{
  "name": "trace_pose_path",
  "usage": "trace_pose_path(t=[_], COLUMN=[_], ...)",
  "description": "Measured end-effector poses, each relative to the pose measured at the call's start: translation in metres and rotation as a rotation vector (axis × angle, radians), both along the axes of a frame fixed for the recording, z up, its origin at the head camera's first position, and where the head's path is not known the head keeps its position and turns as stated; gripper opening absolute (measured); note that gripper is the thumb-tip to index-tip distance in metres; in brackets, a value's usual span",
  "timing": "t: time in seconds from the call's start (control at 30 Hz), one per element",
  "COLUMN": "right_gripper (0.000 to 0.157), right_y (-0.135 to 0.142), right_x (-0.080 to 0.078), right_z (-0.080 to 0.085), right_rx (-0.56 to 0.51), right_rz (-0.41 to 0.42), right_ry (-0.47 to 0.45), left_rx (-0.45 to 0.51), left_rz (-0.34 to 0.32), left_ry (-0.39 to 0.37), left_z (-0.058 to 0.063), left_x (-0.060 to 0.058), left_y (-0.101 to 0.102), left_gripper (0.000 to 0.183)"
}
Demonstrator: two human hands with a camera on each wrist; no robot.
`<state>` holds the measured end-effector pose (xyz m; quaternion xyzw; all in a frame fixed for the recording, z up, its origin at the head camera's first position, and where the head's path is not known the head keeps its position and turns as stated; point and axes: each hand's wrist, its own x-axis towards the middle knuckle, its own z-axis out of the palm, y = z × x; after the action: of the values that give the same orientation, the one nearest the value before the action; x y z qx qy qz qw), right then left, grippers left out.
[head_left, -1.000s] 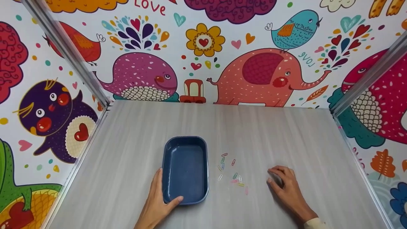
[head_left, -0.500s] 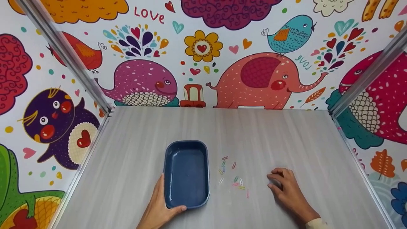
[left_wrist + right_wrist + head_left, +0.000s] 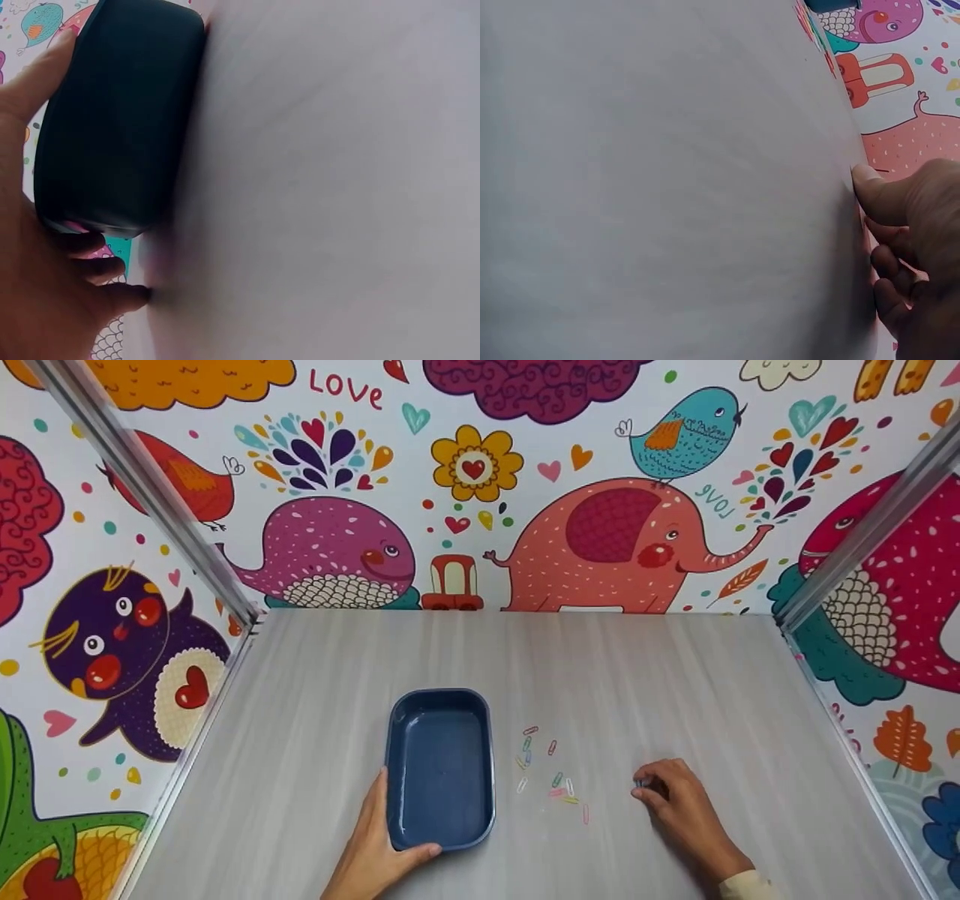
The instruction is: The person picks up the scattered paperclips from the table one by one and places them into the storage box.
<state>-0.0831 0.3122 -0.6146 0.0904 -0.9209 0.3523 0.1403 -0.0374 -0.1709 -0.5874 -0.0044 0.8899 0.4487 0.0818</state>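
A deep blue rectangular plastic tray (image 3: 442, 772) stands on the table, with nothing in it. My left hand (image 3: 371, 836) holds its near left corner, thumb at the near rim and fingers along the left wall; the left wrist view shows the tray's dark outer side (image 3: 120, 120). Right of the tray lie several coloured paper clips, among them a red clip (image 3: 553, 748), a green clip (image 3: 557, 779) and a pink clip (image 3: 586, 814). Farther right, my right hand (image 3: 682, 806) pinches a small bluish thing, apparently a paper clip (image 3: 640, 784), between thumb and index finger, mostly hidden.
The grey wood-grain table (image 3: 637, 675) ends at a back wall (image 3: 480, 532) printed with cartoon animals. Similar side walls rise left and right, with metal corner posts (image 3: 150, 495) at the joints.
My right thumb and index finger have drawn together, and a bluish thing now shows between their tips. The left hand and tray keep their place; the head view has shifted slightly.
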Motion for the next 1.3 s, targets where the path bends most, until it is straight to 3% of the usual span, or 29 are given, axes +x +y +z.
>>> trace_pose_path(t=[0.13, 0.4, 0.7, 1.07, 1.3], right_gripper=[0.030, 0.023, 0.006, 0.006, 0.005], right_y=[-0.002, -0.001, -0.007, -0.026, -0.041], right_x=[0.004, 0.005, -0.001, -0.011, -0.022], right_z=[0.002, 0.007, 0.023, 0.035, 0.041], right_rx=[-0.032, -0.070, -0.281, -0.450, -0.468], right_rz=[-0.037, -0.085, -0.164, -0.117, -0.062], right_ry=[-0.040, -0.037, -0.224, -0.303, -0.365], left_rx=[0.005, 0.007, -0.016, -0.025, -0.025], left_rz=[0.006, 0.006, -0.004, 0.015, 0.016], left_ry=[-0.002, 0.011, 0.061, 0.058, 0.030], left_z=[0.001, 0.002, 0.001, -0.001, -0.001], left_x=[0.000, -0.003, 0.001, 0.003, 0.004], left_y=[0.000, 0.002, -0.002, -0.001, 0.001], left_gripper=[0.149, 0.149, 0.147, 0.145, 0.145])
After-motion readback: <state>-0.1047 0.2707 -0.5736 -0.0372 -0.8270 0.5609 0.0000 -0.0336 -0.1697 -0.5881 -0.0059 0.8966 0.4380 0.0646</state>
